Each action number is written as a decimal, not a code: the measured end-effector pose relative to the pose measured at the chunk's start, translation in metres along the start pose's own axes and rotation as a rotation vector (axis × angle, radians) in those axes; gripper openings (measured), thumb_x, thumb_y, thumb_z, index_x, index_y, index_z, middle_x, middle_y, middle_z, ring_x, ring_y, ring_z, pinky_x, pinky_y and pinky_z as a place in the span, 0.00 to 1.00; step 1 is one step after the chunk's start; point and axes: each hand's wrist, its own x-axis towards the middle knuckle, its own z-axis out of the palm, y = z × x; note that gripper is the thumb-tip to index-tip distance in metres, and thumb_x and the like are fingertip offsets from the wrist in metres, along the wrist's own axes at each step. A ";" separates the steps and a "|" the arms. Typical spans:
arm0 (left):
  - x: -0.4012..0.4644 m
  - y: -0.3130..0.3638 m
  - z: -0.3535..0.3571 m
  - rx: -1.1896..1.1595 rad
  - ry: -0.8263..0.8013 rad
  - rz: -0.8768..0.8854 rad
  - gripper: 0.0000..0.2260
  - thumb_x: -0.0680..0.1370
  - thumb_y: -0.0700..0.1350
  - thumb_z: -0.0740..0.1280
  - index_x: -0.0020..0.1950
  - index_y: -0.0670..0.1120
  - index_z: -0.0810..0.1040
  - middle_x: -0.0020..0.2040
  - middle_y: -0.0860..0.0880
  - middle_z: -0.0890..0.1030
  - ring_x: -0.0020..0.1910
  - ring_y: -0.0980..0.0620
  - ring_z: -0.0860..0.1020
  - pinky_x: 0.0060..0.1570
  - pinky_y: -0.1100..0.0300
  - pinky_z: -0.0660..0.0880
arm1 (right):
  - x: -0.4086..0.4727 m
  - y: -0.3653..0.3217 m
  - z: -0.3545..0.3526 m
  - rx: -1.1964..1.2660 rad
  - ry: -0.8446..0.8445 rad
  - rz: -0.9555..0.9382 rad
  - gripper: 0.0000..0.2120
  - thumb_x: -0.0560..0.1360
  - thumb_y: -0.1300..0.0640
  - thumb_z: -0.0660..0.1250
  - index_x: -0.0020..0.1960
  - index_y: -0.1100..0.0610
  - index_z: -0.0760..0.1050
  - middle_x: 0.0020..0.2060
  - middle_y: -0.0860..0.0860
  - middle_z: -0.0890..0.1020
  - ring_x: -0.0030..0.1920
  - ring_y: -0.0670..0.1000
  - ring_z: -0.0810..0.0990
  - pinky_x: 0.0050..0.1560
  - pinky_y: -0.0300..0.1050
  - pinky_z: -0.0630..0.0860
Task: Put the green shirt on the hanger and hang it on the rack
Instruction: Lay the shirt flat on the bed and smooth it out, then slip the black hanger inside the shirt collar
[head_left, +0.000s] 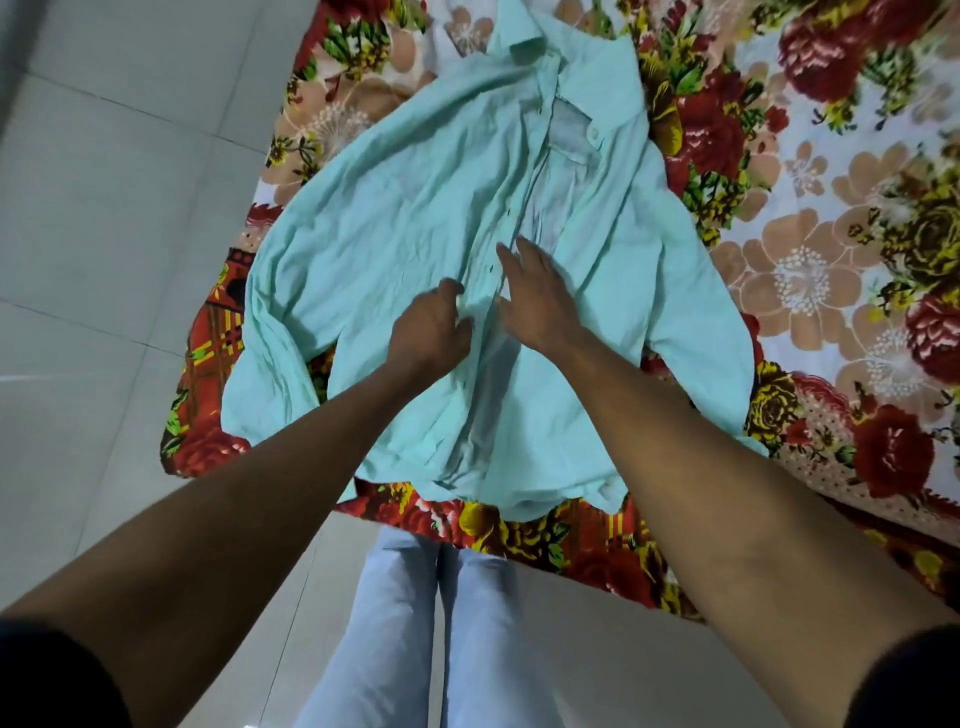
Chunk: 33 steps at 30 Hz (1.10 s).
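1. We see a floral bedspread (810, 270) with red roses, peach blossoms and yellow-green leaves covering the bed; its red patterned border hangs over the near edge.
2. The green shirt (415, 208) lies spread and wrinkled on that bedspread, collar at the far end, hem at the near edge, a chest pocket with a pale button right of the placket.
3. Our left hand (431, 332) rests on the shirt's middle with fingers curled into the fabric beside the placket; we cannot tell whether it truly pinches the cloth.
4. Our right hand (535, 301) lies just beside it, fingers loosely extended on the front opening.
5. No readable writing or labels show.
6. Pale grey floor tiles (104, 208) lie left and below; light blue trousers (426, 623) stand at the bed's edge.
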 end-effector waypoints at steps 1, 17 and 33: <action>0.014 0.004 -0.003 0.002 0.059 0.038 0.20 0.80 0.48 0.66 0.70 0.42 0.71 0.57 0.39 0.82 0.57 0.38 0.78 0.52 0.44 0.78 | 0.007 0.001 -0.003 0.005 0.026 -0.012 0.32 0.80 0.58 0.66 0.81 0.59 0.59 0.80 0.61 0.59 0.81 0.60 0.58 0.80 0.54 0.59; 0.296 0.032 -0.031 0.277 0.257 0.296 0.27 0.84 0.48 0.55 0.81 0.37 0.58 0.81 0.36 0.61 0.81 0.36 0.58 0.80 0.44 0.54 | 0.210 0.049 -0.080 0.015 0.401 -0.073 0.21 0.79 0.66 0.61 0.72 0.64 0.72 0.72 0.61 0.73 0.73 0.61 0.71 0.73 0.55 0.70; 0.401 0.013 -0.028 0.334 0.300 0.321 0.35 0.84 0.62 0.52 0.84 0.42 0.51 0.84 0.42 0.54 0.84 0.46 0.49 0.82 0.45 0.46 | 0.416 0.099 -0.141 -0.116 0.277 -0.060 0.38 0.81 0.43 0.66 0.80 0.63 0.58 0.80 0.61 0.61 0.81 0.62 0.58 0.79 0.58 0.59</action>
